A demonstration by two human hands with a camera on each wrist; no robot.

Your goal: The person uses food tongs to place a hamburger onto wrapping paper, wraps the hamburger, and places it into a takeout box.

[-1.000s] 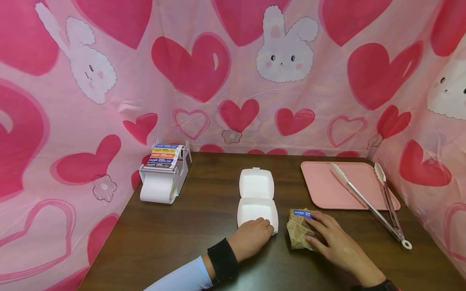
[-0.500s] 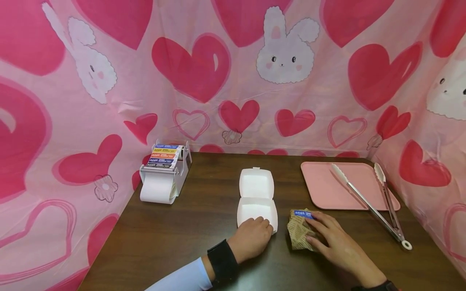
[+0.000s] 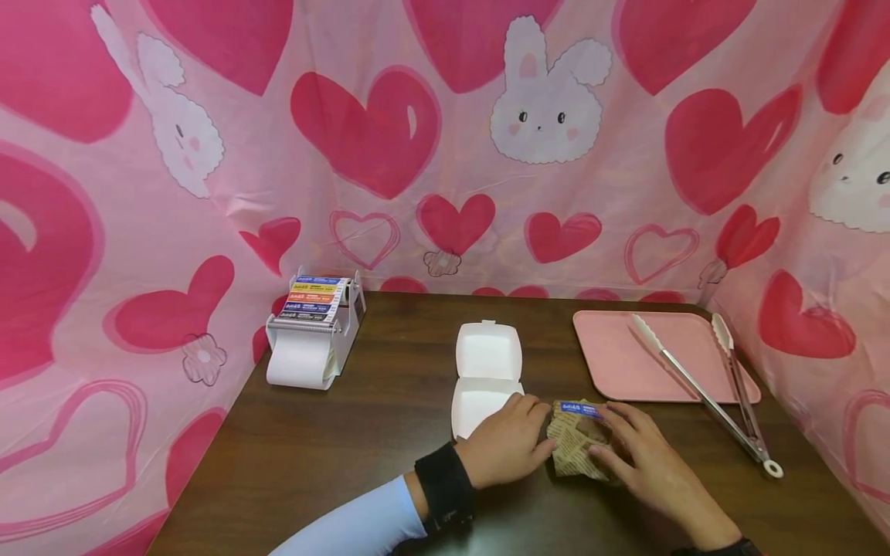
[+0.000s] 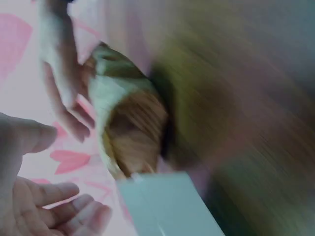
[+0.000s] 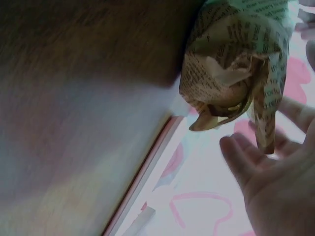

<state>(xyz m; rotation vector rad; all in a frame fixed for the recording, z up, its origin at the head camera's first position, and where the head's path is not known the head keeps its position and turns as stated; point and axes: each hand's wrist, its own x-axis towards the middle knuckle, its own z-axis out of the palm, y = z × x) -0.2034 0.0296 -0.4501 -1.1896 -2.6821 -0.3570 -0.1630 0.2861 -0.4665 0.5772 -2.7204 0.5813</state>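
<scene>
A package wrapped in brown newsprint paper [image 3: 573,448] sits on the table with a blue label [image 3: 579,409] on top. My right hand [image 3: 657,471] is at its right side, fingers extended and touching or nearly touching the paper. From the left my left hand [image 3: 502,444] reaches toward the package, its thumb and fingers spread and close to the paper. Beside it, partly behind that hand, stands a white clamshell box [image 3: 489,353] with its lid up. In the right wrist view the wrapper [image 5: 231,54] has a loose, gaping fold above the right hand [image 5: 283,182].
A label dispenser [image 3: 316,332] with several coloured label rolls stands at the back left. At the back right lies a pink tray [image 3: 615,355], with metal tongs [image 3: 702,386] across it and their handle end over the table. A patterned pink cloth [image 3: 480,170] hangs behind.
My left hand has left the front rim of the white box and moved right to the package, its fingers opening out. The right hand has barely shifted; the package stays in place.
</scene>
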